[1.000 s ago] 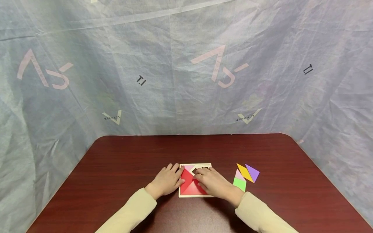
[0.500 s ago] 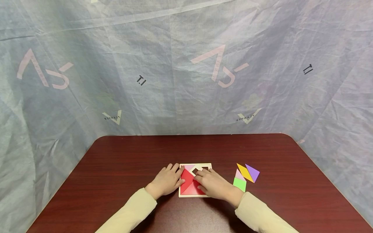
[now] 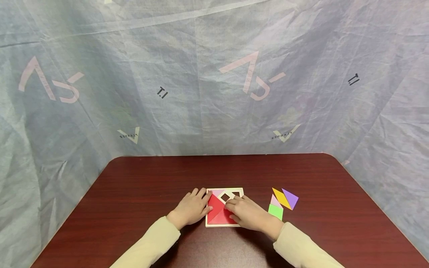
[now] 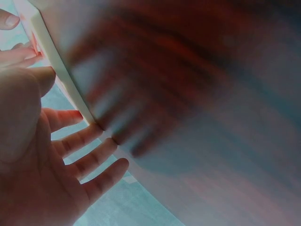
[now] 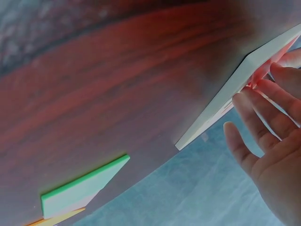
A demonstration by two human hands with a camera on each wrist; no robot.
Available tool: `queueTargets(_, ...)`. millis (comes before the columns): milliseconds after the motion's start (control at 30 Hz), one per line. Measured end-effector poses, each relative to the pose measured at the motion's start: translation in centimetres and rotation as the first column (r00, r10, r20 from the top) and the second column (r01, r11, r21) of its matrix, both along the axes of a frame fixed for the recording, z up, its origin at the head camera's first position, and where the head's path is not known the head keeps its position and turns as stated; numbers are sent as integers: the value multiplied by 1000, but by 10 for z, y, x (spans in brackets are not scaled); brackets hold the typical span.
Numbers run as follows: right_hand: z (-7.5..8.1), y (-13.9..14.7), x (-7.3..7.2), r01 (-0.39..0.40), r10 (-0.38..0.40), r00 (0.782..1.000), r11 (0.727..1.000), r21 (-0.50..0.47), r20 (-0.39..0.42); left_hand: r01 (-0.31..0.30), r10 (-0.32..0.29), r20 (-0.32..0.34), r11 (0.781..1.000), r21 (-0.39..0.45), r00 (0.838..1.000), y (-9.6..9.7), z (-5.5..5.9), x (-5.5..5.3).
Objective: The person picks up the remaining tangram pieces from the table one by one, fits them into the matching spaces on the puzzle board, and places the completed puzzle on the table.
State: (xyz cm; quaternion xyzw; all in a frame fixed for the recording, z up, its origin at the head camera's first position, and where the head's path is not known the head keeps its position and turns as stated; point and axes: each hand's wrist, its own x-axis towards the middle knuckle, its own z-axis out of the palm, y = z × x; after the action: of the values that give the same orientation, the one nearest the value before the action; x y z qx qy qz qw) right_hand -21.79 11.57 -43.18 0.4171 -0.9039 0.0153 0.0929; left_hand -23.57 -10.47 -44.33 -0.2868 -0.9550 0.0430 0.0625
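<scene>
Rightward creeps the right hand (image 3: 250,213), uncovering more of the puzzle board (image 3: 218,226)! Head view: the board lies flat on the table (image 3: 161,178) between the hands, near square, so its long axis is hard to call; its left red triangle (image 3: 213,209) points right, its lower red triangle (image 3: 222,219) away from the person. Left wrist: the left hand (image 4: 42,172) keeps fingers apart, touching the edge. Right wrist: fingers apart, loosely bent over the board, perhaps touching red; a green piece (image 5: 82,188) lies well apart.
</scene>
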Motion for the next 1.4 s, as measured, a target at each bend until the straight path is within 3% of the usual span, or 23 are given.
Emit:
queueTargets(233, 1, 3, 3, -15, 14, 999, 1000, 13, 36, 1, -1, 3, 1000, -6, 1000, 0, -1, -1)
queueTargets(500, 0, 5, 4, -36, 36, 999, 999, 10, 12, 2, -2, 4, 1000, -1, 1000, 0, -1, -1)
queueTargets(1400, 0, 8, 3, -20, 20, 999, 1000, 4, 48, 4, -4, 0, 1000, -5, 1000, -1, -2, -2)
